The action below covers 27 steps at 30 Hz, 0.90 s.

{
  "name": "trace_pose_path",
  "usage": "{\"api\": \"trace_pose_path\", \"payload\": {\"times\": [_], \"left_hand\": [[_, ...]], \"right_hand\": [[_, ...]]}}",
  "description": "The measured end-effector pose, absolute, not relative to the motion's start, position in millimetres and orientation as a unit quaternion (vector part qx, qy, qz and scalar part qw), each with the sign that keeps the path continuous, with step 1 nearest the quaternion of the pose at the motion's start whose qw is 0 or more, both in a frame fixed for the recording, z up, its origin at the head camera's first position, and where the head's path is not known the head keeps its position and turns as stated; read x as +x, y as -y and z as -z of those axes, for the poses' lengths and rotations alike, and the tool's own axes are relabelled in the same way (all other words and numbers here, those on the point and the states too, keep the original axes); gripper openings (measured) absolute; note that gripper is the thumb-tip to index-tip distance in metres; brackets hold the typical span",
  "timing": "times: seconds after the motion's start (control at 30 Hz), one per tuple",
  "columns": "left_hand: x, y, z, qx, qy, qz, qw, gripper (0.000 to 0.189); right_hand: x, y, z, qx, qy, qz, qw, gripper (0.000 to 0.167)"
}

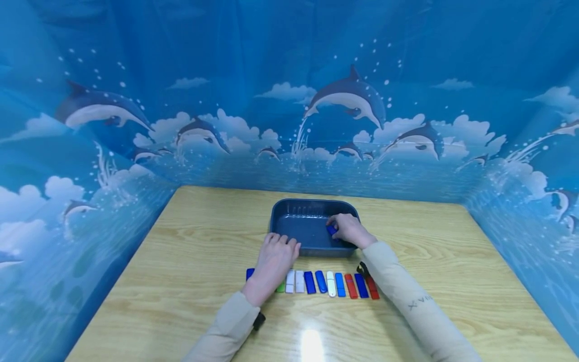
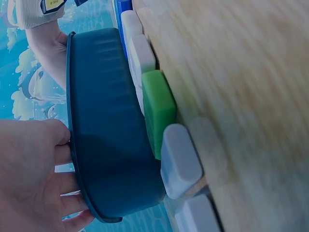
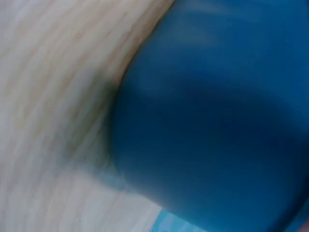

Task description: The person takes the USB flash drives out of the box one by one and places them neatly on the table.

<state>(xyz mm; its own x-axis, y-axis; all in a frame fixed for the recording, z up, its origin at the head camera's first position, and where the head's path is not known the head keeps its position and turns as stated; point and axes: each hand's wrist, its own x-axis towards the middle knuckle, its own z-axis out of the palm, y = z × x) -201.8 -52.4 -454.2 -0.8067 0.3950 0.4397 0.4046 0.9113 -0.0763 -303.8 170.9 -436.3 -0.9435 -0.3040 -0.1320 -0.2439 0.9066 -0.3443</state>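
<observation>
A dark blue rectangular tray [image 1: 312, 251] stands on the table. At its front left corner, my left hand [image 1: 274, 256] holds the rim, fingers bent over it; the left wrist view shows the hand [image 2: 29, 174] at the rim beside the tray's outer wall [image 2: 106, 121]. Inside the tray at the right, my right hand [image 1: 347, 229] pinches a small blue USB stick [image 1: 332, 230]. A row of USB sticks lies in front of the tray, including a green one [image 1: 281, 287], a white one [image 1: 331, 284] and a red one [image 1: 351, 286]. My left hand and forearm hide part of the row.
The wooden table [image 1: 203, 221] extends to both sides of the tray. Blue dolphin-print curtains [image 1: 280, 125] enclose its back and sides. The right wrist view is blurred and mostly filled by the tray's outer wall [image 3: 207, 125]. My right sleeve [image 1: 407, 296] passes beside the row's right end.
</observation>
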Motion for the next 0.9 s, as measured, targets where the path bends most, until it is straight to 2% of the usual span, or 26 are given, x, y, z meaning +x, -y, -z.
{"api": "trace_pose_path", "payload": {"times": [0.2,0.53,0.9], "left_hand": [[-201.4,53.3,454.6,-0.209,0.949,0.015,0.235,0.024],[-201.5,51.7,454.3,-0.21,0.952,0.015,0.222,0.025],[-201.6,52.6,454.3,-0.211,0.949,0.015,0.234,0.026]], "right_hand": [[-299.7,-170.8,436.4,-0.141,-0.966,0.195,0.097,0.03],[-285.4,-180.9,421.3,-0.098,-0.951,0.289,0.051,0.033],[-248.1,-212.8,398.7,-0.083,-0.926,0.367,-0.019,0.038]]}}
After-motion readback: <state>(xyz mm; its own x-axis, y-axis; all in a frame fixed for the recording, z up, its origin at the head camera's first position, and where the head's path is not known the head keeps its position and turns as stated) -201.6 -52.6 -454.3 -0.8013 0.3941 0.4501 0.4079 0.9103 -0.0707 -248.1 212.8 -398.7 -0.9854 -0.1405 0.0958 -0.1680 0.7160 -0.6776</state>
